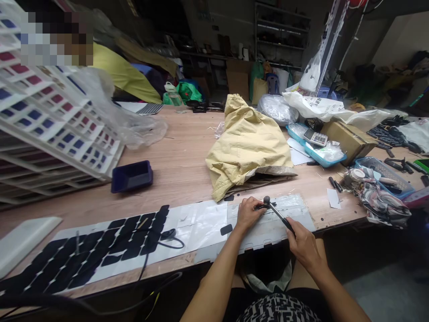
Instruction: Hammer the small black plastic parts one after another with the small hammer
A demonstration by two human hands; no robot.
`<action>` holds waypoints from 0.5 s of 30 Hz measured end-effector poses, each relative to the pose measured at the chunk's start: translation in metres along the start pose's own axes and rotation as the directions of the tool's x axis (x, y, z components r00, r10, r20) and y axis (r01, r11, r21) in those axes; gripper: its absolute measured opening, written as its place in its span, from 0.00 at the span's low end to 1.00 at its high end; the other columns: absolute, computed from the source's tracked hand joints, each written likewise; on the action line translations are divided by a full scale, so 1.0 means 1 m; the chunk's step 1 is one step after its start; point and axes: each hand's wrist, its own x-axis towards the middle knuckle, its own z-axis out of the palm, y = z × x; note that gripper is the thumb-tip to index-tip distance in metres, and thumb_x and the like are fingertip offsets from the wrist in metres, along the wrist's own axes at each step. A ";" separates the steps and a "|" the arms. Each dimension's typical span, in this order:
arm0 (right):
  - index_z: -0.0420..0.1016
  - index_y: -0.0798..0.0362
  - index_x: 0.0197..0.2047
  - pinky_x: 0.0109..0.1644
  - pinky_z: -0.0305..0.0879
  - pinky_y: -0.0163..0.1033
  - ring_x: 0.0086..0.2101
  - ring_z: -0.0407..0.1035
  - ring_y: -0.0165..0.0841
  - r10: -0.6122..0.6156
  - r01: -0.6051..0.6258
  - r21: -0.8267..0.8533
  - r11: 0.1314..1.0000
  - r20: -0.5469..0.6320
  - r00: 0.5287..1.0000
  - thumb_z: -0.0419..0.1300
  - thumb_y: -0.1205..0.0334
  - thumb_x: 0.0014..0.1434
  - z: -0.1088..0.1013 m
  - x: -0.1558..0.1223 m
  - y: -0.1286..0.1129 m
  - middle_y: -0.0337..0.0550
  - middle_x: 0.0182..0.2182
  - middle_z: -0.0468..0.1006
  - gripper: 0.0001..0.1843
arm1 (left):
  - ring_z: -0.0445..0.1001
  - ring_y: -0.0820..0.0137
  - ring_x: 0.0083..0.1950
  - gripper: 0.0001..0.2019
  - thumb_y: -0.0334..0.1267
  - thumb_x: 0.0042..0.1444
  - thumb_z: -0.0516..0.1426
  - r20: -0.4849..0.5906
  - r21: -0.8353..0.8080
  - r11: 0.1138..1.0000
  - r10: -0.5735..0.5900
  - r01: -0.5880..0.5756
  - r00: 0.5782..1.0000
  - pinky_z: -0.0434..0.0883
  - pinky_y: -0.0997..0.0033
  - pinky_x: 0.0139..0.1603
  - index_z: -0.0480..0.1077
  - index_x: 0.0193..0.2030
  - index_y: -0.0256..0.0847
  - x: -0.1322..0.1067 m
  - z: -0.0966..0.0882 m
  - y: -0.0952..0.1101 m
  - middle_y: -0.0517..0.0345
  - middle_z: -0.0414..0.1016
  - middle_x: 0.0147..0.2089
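My right hand [304,243] is closed around the black grip of a small hammer [277,212] with a silver shaft and a dark rounded head. The hammer's head is over a small black part [260,206], which the fingers of my left hand [248,213] pinch against the work surface. What kind of part it is cannot be made out. Beneath both lies a pale, clear-covered board [284,223] at the table's front edge. A black rounded pad [226,230] rests to the left of my left hand.
Rows of black pads [100,246] lie on a white sheet at left, with a cable [174,245] across them. Behind the board is a yellow sack [251,147]. A dark blue tray [132,177], white crates [60,103], a calculator [315,137] and a cardboard box [350,138] stand around.
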 end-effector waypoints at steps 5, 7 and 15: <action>0.72 0.52 0.60 0.52 0.75 0.46 0.48 0.77 0.44 0.028 -0.027 0.028 0.999 -0.017 0.999 0.51 0.66 0.64 0.000 -0.002 0.005 0.50 0.50 0.80 0.22 | 0.69 0.63 0.46 0.07 0.40 0.50 0.65 0.002 0.006 1.000 0.002 -0.002 1.000 0.64 0.62 0.50 0.79 0.37 0.49 0.001 0.000 -0.002 0.60 0.76 0.39; 0.73 0.51 0.58 0.52 0.74 0.48 0.48 0.77 0.45 0.061 -0.061 0.049 0.997 -0.002 0.998 0.52 0.65 0.63 0.002 -0.002 0.010 0.50 0.50 0.81 0.22 | 0.69 0.62 0.46 0.07 0.40 0.50 0.65 0.008 0.011 1.000 -0.001 0.001 1.000 0.64 0.62 0.50 0.79 0.38 0.49 0.001 0.000 -0.002 0.60 0.76 0.39; 0.75 0.54 0.51 0.38 0.76 0.43 0.35 0.77 0.41 0.357 -0.287 0.492 0.822 -0.051 0.933 0.58 0.53 0.60 0.004 0.042 0.043 0.49 0.37 0.82 0.20 | 0.69 0.62 0.46 0.08 0.40 0.50 0.65 0.007 0.040 0.999 0.017 -0.017 1.000 0.65 0.61 0.50 0.79 0.38 0.47 -0.001 0.000 -0.002 0.59 0.76 0.39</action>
